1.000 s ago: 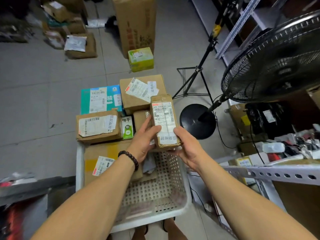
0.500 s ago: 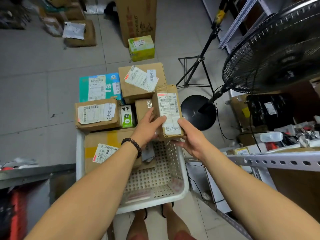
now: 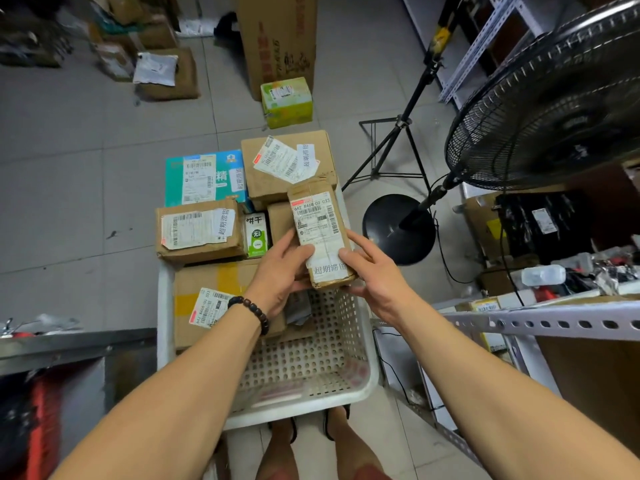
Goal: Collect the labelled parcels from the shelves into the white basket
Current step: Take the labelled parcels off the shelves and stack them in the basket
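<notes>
While between left hand [image 3: 281, 271] and right hand [image 3: 379, 277], parcel [image 3: 320, 230] lengthwise away.

Dim, cool, flat indoor light; source out of view. Soft, faint shadows only, deepest under the grey ledge [image 3: 69, 344] at lower left. Pale sheen on the floor tiles [image 3: 69, 174], short of glare. Sharp focus at centre: print on the held parcel [image 3: 320, 233] read without trouble. Smeared, soft detail in the top-left corner over the loose boxes [image 3: 114, 57]. Heavy wide-angle stretch at the edges: fan [image 3: 554, 98] swollen, forearms [image 3: 166, 403] ballooned towards the bottom corners.
</notes>
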